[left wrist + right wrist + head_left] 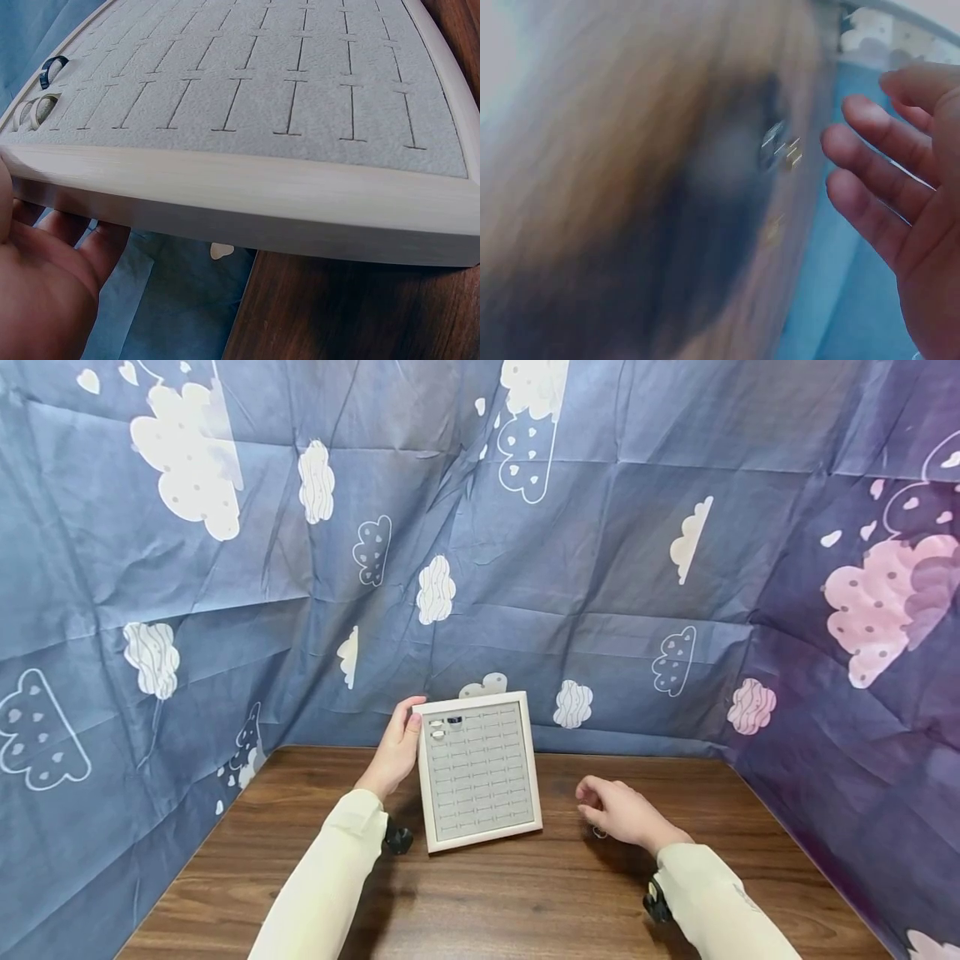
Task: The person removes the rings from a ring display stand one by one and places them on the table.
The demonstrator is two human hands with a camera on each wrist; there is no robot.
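A ring display tray (480, 772) with a pale frame and grey slotted padding stands tilted up on the table. My left hand (396, 747) grips its upper left edge, the fingers behind the frame in the left wrist view. Two light-coloured rings (437, 735) and one dark ring (454, 720) sit in slots at the tray's upper left corner. Over the table to the right, my right hand (622, 812) hovers with loosely bent fingers and nothing visible in them. Below it lies a ring (599, 832); the blurred right wrist view shows a silvery ring (771, 146) and gold-coloured rings (791, 152) near the fingertips.
The brown wooden table (517, 902) reaches back to a blue cloth (480, 543) with cloud prints, which hangs behind it and on both sides. A dark wrist device (397, 837) is on the left wrist, another (656, 900) on the right.
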